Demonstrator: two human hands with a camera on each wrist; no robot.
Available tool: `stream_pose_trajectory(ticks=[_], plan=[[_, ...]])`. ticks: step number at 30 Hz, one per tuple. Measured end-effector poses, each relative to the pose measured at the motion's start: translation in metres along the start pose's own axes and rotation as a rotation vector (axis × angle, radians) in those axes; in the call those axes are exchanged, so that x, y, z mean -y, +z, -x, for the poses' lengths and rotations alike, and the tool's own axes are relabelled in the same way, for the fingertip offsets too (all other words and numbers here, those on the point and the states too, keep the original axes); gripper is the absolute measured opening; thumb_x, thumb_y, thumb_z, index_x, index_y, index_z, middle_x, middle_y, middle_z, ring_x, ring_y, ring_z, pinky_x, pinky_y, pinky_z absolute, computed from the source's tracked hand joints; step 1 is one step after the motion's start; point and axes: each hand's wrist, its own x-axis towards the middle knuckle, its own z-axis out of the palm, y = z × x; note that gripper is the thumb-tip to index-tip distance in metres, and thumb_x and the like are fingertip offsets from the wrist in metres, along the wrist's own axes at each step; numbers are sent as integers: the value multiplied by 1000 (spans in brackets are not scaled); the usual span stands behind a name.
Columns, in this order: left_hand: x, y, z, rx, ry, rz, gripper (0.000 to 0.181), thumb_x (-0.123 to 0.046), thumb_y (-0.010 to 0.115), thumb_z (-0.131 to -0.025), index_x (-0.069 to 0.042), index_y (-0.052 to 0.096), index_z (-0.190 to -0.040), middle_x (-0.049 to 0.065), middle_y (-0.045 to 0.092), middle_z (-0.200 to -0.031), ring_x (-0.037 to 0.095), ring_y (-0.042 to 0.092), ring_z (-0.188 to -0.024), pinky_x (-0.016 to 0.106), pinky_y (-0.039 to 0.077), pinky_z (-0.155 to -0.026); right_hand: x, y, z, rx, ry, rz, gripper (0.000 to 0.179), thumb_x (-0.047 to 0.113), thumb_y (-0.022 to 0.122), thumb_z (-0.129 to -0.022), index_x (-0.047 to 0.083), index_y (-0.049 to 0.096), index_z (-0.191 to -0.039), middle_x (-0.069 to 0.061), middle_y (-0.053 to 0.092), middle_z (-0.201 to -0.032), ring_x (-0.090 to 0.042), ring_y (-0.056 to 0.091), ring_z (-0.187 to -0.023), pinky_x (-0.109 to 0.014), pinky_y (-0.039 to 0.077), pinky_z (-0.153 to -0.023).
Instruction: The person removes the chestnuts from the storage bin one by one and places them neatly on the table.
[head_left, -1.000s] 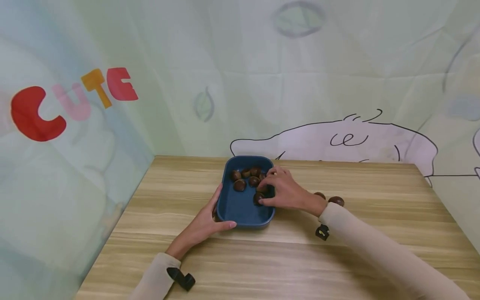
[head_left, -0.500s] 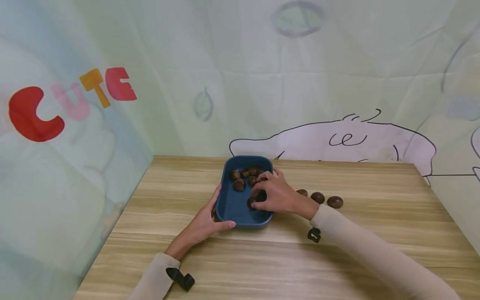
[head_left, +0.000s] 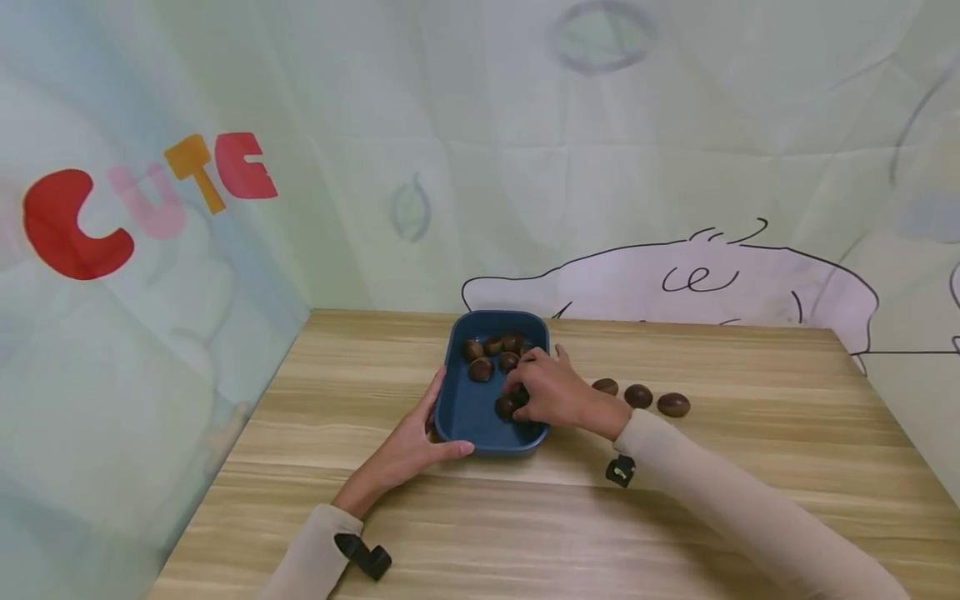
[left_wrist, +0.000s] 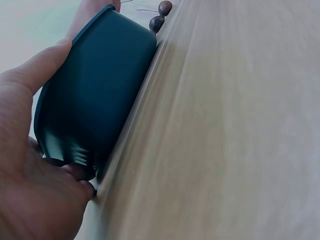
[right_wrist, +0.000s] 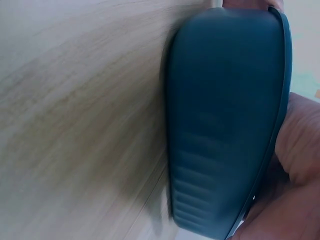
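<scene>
A deep blue rectangular box [head_left: 468, 421] stands on the wooden table, with several glossy brown chestnuts [head_left: 481, 369] grouped toward its far end. My left hand [head_left: 408, 446] grips the box at its near left corner, thumb over the front rim and fingers along the left side; the left wrist view shows the fingers curling at the box wall [left_wrist: 100, 85]. Over the right rim reaches my right hand [head_left: 558, 392], its thumb and fingers pinching a dark chestnut [head_left: 506, 407] low inside the box. In the right wrist view the box's side [right_wrist: 225, 110] hides the fingertips.
Right of the box, three chestnuts lie in a row on the table [head_left: 487, 533]: a near one [head_left: 604, 387] partly behind the right hand, a middle one [head_left: 638, 396] and an outer one [head_left: 674, 405]. A printed cloth backdrop [head_left: 480, 192] rises at the table's back and left edges.
My right hand has shifted left and slightly toward me inside the box, bringing a chestnut with it. The row of chestnuts on the table shows more fully. The left hand and box stay put.
</scene>
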Motion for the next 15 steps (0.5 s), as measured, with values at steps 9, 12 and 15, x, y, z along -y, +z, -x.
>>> stream_pose_trajectory(ticks=[9,12,15], plan=[[-1,1,0,0,-16,-4,124,-36,92,-92,-33,4,-179,9,14,-184,36,25,-166,63,21,-131,3,1,-3,19,0,3,30,22,98,-85,20,85,-112,5,80,-114,-32,56,-135,-87,16,-119],[-1,0,0,-1,-16,-5,123,-35,91,-92,-33,5,-179,9,14,-184,36,23,-167,64,20,-131,3,2,-5,-1,-23,-10,29,25,97,-86,20,85,-112,6,81,-113,-32,55,-136,-87,18,-119],[1,-1,-1,4,-10,-7,123,-36,91,-92,-32,4,-179,8,12,-185,36,21,-167,64,18,-132,3,0,-3,-36,-39,-57,29,27,96,-88,19,85,-114,6,81,-115,-32,54,-137,-84,23,-118]])
